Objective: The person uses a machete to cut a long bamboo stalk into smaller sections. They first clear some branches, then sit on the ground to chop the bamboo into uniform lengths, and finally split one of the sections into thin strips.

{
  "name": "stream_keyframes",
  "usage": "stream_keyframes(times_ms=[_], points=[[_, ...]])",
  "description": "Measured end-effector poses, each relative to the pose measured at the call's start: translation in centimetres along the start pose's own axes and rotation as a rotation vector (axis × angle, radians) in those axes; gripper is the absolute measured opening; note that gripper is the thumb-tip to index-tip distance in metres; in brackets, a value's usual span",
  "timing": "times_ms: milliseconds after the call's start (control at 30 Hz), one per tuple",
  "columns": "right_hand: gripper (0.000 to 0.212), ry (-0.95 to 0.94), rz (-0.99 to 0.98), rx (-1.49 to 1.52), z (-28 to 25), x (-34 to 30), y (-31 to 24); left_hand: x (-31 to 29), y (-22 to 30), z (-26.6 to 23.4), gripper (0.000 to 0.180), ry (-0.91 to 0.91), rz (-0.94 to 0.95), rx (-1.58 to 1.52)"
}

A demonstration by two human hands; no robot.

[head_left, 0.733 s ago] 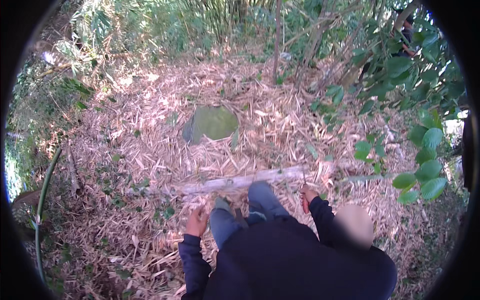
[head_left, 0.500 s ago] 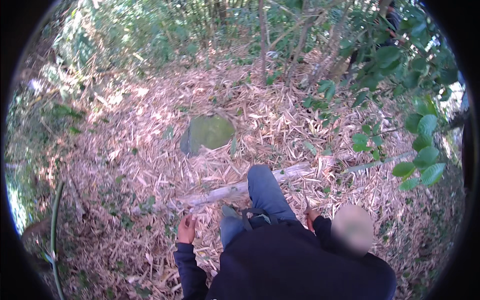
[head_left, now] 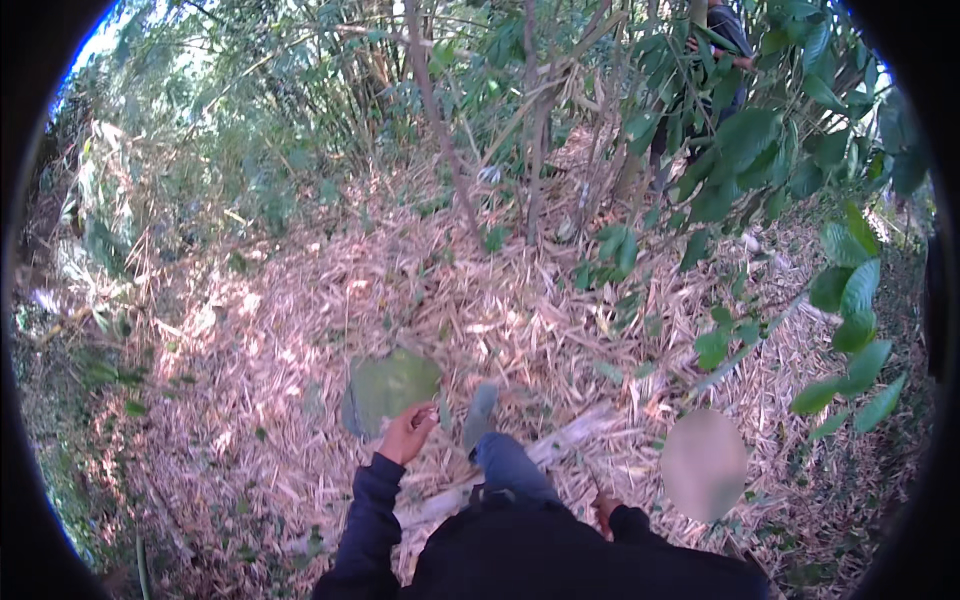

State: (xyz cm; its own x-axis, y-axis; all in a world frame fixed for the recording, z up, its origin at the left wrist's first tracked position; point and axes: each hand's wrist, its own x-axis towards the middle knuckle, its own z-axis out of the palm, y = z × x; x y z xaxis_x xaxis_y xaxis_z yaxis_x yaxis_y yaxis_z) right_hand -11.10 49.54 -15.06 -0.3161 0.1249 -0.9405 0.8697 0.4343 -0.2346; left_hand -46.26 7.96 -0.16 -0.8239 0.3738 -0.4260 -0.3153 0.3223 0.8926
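My left hand (head_left: 408, 433) is raised in front of me, its fingers curled together. What they hold, if anything, is too small to make out. Behind that hand lies a flat, mossy green stone (head_left: 400, 380), partly covered by it in this view. Low by my right side, my right hand (head_left: 605, 512) is closed around a thin, dark stick-like tool (head_left: 597, 482) that points forward. Its exact kind does not show. My leg in grey-blue trousers (head_left: 515, 468) is stretched forward, the boot (head_left: 480, 412) on the leaf litter.
A pale fallen log (head_left: 575, 435) crosses the ground under my leg. Dry bamboo leaves (head_left: 300, 330) cover the floor. Thin trunks (head_left: 532, 150) stand ahead, and leafy branches (head_left: 850, 310) hang at the right. Another person (head_left: 728, 45) stands behind foliage at the back right.
The view has tilted up and I have stepped forward, nearer the stone. My left hand has risen forward to the stone's edge in view. My right hand still grips the thin tool.
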Motion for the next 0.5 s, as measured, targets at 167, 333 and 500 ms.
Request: stream_keyframes(times_ms=[167, 333, 500], points=[[0.033, 0.076, 0.022, 0.201, -6.7, 12.0, -7.1, 16.7, 12.2, -4.8, 0.036, -0.042, 0.178, 0.296], [0.030, 0.198, -0.070, 0.434, -10.5, 24.8, -15.9, 19.6, 22.9, -24.7, 0.038, 0.183, 0.298, 0.936], [0.027, 0.236, -0.029, 0.936, -11.5, 32.8, -27.7, 0.5, 31.5, -40.7, 0.041, 0.986, -0.033, 0.292]])
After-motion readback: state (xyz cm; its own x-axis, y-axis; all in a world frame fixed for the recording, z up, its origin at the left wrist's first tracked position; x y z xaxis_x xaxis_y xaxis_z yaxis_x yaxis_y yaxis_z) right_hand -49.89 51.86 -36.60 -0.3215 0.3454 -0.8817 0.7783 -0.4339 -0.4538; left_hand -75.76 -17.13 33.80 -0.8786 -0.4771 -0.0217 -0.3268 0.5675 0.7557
